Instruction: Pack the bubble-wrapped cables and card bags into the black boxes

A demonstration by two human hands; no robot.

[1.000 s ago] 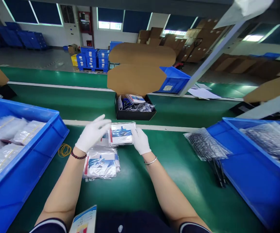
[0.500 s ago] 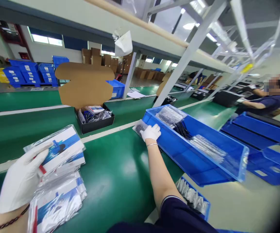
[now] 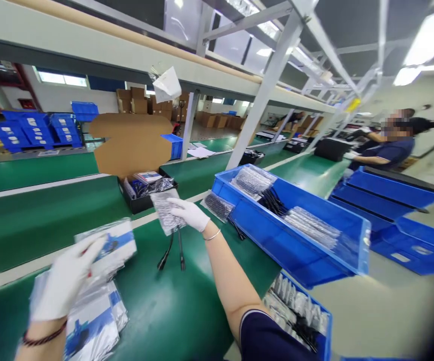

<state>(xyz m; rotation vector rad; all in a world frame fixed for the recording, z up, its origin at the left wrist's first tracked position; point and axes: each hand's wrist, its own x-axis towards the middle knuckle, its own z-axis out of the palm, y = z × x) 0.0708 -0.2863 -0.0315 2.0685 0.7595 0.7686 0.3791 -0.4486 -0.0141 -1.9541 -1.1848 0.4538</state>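
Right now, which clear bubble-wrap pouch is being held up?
The clear bubble-wrap pouch in your right hand, two black cables trailing from it; another pouch lies beside the long blue plastic bin, more inside.

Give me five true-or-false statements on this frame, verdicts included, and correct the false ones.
1. The right hand holds a bubble-wrap pouch. True.
2. Two black cables hang from the pouch. True.
3. The black box is closed. False: its brown lid stands open.
4. The long blue bin contains bubble-wrap packs. True.
5. The left hand is inside the long blue bin. False: the left hand is holding bagged booklets.
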